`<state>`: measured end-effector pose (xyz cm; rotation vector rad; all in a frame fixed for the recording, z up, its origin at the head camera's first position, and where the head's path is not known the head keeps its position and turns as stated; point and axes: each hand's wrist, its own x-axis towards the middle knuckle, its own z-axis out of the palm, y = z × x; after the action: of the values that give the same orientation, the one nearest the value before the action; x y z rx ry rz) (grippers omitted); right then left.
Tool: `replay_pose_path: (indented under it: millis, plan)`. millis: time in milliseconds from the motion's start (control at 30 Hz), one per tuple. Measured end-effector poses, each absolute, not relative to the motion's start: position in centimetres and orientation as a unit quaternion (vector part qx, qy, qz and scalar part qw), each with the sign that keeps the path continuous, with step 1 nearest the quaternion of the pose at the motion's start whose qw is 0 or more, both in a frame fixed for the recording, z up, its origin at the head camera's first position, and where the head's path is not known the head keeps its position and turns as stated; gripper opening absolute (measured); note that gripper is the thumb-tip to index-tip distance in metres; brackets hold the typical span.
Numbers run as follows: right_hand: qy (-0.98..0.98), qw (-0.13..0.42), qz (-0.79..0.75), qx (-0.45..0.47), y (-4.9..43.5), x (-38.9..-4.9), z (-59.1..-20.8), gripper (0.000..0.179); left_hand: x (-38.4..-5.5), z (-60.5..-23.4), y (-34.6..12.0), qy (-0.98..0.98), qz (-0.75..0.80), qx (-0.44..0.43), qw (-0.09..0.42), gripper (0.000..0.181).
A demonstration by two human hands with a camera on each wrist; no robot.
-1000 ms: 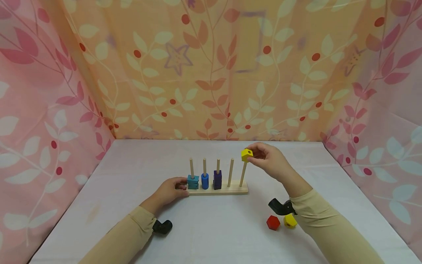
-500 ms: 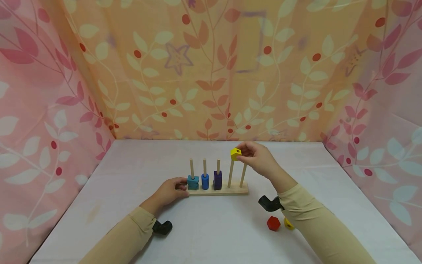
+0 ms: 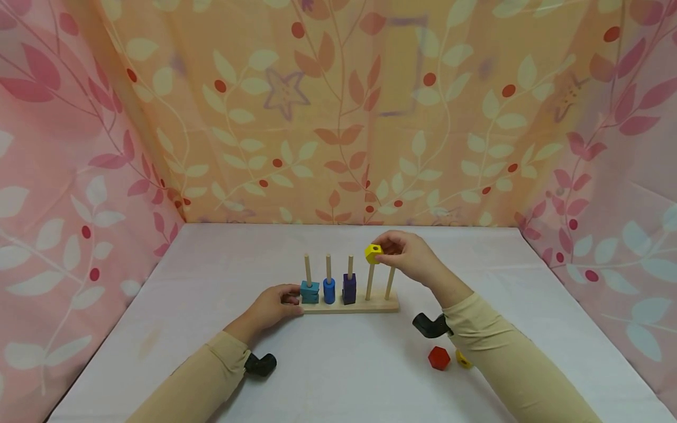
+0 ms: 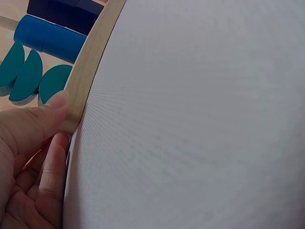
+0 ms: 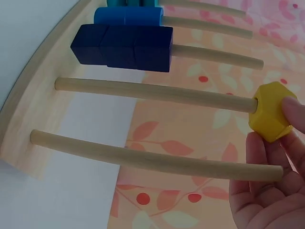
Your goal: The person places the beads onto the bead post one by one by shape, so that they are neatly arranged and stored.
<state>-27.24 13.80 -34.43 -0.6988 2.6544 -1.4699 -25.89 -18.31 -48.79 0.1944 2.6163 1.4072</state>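
My right hand (image 3: 409, 255) pinches a yellow pentagon-like block (image 3: 372, 254) at the top of the fourth peg (image 3: 370, 283). In the right wrist view the tip of that peg enters the hole of the block. My left hand (image 3: 272, 305) grips the left end of the wooden peg stand (image 3: 365, 306), thumb at its front edge, as the left wrist view shows. From the left, the first three pegs bear teal blocks (image 3: 309, 292), blue cylinders (image 3: 329, 291) and dark purple blocks (image 3: 349, 289). The fifth peg (image 5: 157, 160) is bare.
A red hexagonal block (image 3: 439, 358) lies on the white table (image 3: 338, 376), in front of the stand. Beside it another yellow block (image 3: 463, 359) is partly hidden by the right sleeve. Patterned cloth (image 3: 338, 117) encloses the table at the back and sides.
My right hand has carried the yellow block left, from above the fifth peg to the fourth, then slightly down onto its tip. The left hand keeps its place at the stand.
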Motion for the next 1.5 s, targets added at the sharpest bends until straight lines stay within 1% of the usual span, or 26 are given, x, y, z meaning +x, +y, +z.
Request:
replay_pose_path:
  millis: [200, 300, 533, 633, 967, 1500]
  plan:
    - [0.835, 0.059, -0.504, -0.213, 14.0, -27.6, -35.0, 0.023, -25.9, -49.0, -18.3, 0.875, 0.472, 0.069, 0.081, 0.049]
    - [0.835, 0.072, -0.506, -0.206, 14.1, -27.8, -35.5, 0.022, -25.8, -48.9, -18.3, 0.875, 0.472, 0.073, 0.083, 0.049]
    - [0.846, 0.11, -0.499, -0.153, 14.2, -28.2, -37.9, 0.025, -25.8, -48.7, -18.3, 0.874, 0.474, 0.073, 0.085, 0.052]
    - [0.846, 0.12, -0.499, -0.144, 14.1, -28.3, -38.9, 0.026, -25.9, -48.6, -18.2, 0.875, 0.471, 0.068, 0.086, 0.051]
    - [0.848, 0.126, -0.493, -0.149, 13.9, -28.3, -41.8, 0.02, -25.8, -48.5, -18.2, 0.877, 0.469, 0.059, 0.085, 0.05]
    - [0.851, 0.146, -0.477, -0.163, 13.8, -28.9, -44.3, 0.021, -25.7, -48.4, -18.2, 0.874, 0.474, 0.062, 0.088, 0.049]
